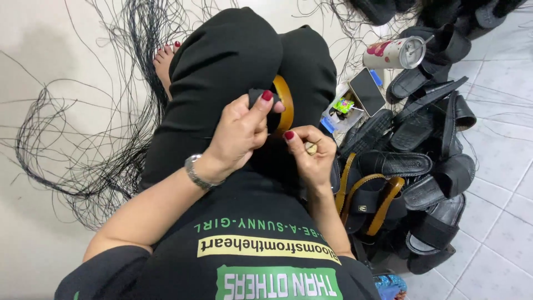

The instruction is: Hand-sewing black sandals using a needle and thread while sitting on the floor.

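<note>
From the head camera, she sits on the floor with a black sandal propped on her lap. Her left hand has its grip pinched on the strap, thumb pressing. The right hand is closed narrowly round a small pale tool just beside the tan sole edge. Stitching seems underway; the next pull needs a steady strap.
</note>
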